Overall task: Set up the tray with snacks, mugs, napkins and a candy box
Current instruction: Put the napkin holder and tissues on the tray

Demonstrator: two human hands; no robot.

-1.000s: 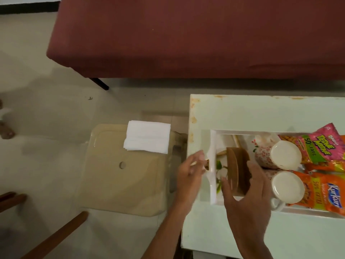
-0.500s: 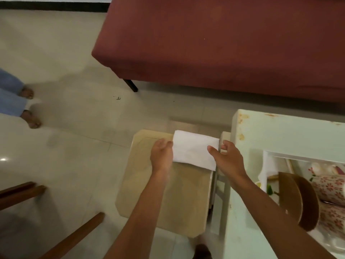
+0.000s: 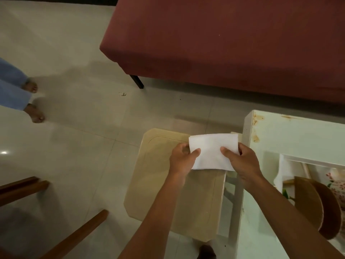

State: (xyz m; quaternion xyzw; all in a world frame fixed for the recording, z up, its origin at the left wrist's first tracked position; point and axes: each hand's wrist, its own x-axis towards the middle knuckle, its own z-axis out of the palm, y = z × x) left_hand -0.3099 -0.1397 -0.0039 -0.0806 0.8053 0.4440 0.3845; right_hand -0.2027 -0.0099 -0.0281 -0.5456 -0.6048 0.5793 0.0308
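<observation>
Napkins first: I have a folded stack of white paper napkins pinched between both hands above the beige plastic stool. My left hand grips the stack's left edge, thumb on top and fingers curled underneath. My right hand grips the right edge the same way, thumb pressed onto the upper sheet. Whether the stack's far edge touches the stool seat, I cannot tell.

Just to the right of the stool stands the pale white table, with rusty brown stains near its corner. On it sits the white rectangular tray, only partly in frame. Inside the tray I can see a round brown wooden box standing on edge, and behind it a slice of a white mug with a pink floral pattern. No writing or brand is readable anywhere.

Beyond the stool is a long bench upholstered in maroon fabric on dark legs. At the far left edge another person's bare feet stand on the glossy cream floor tiles, below blue trouser hems. Brown wooden furniture legs cross the lower left corner.
</observation>
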